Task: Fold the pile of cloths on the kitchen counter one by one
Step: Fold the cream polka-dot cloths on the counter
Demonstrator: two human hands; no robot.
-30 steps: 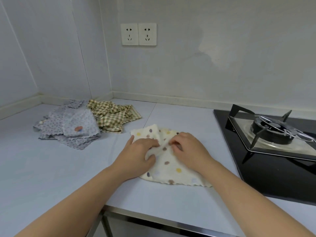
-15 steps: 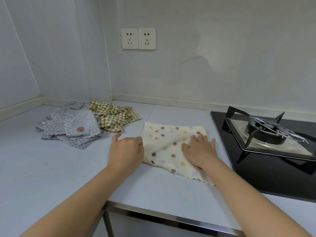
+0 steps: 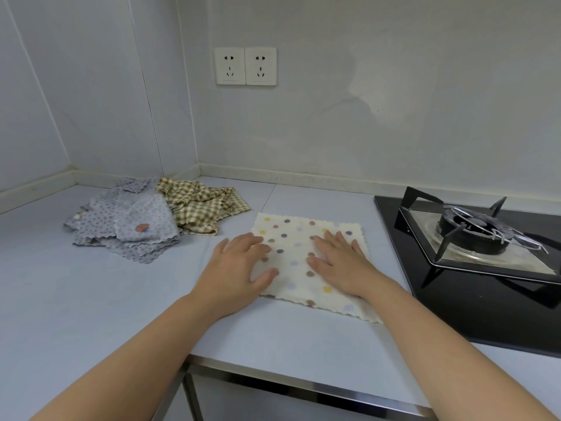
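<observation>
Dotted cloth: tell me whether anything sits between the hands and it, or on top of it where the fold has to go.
Nothing visible does. The left hand and right hand lie flat on the dotted cloth, fingers spread. Its surface carries only the hands. The pile of cloths lies apart to the left; the stove stands to the right.

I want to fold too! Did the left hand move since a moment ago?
Yes. The left hand slid right, away from the gray cloth pile, and now lies flat on the polka-dot cloth.
</observation>
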